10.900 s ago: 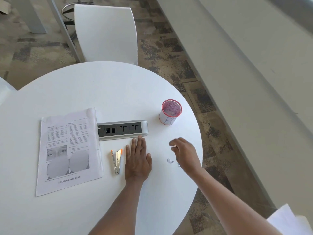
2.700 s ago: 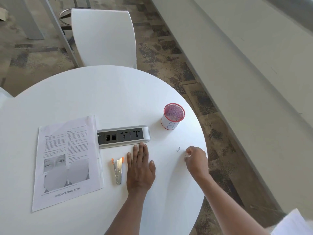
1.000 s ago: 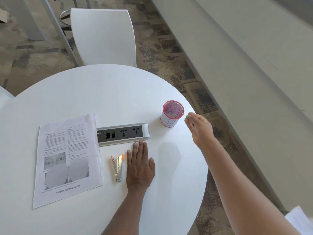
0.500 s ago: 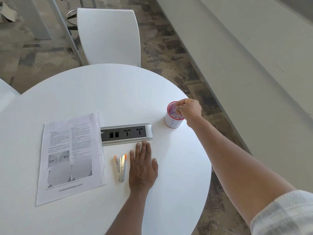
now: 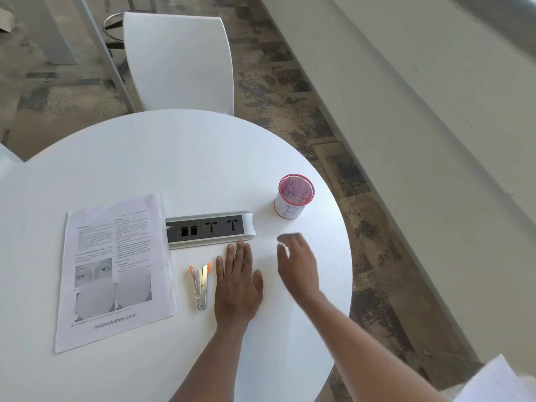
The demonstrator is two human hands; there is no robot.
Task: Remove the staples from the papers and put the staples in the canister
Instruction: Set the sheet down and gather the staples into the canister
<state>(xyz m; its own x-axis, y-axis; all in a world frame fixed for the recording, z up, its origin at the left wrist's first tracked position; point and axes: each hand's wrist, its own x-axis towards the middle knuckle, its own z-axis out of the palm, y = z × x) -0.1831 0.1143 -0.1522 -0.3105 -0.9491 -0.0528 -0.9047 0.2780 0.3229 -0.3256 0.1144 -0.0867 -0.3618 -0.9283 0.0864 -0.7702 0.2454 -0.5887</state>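
On the round white table (image 5: 145,158), the left hand (image 5: 236,285) is lying flat with its fingers straight and together, holding nothing, its fingertips just short of the silver and black power-socket strip (image 5: 210,229); the right hand (image 5: 297,265) is hovering above the tabletop between that strip and the table's edge, blurred, its fingers loosely spread and, as far as I can tell, carrying nothing. Near the right rim, the small round mesh canister with a red rim and white paper wrap (image 5: 294,197) is standing upright, well apart from the printed white paper sheets (image 5: 114,271) lying flat to the left of the strip; whether staples are sitting inside it I cannot tell, and no loose staple is showing on the table. Just beside the left hand, the slim metal staple remover with orange tips (image 5: 200,284) is resting untouched.

My guess is that the next sheaf is wanted; taking up the remover, pinning the paper flat with 1 hand and easing the tips under the staple's crown should spare the corner from tearing.

Reading what I can: a hand-drawn blue "B" is marking the canister's wrap; "mebooksfree.com" is running along the foot of the top page.
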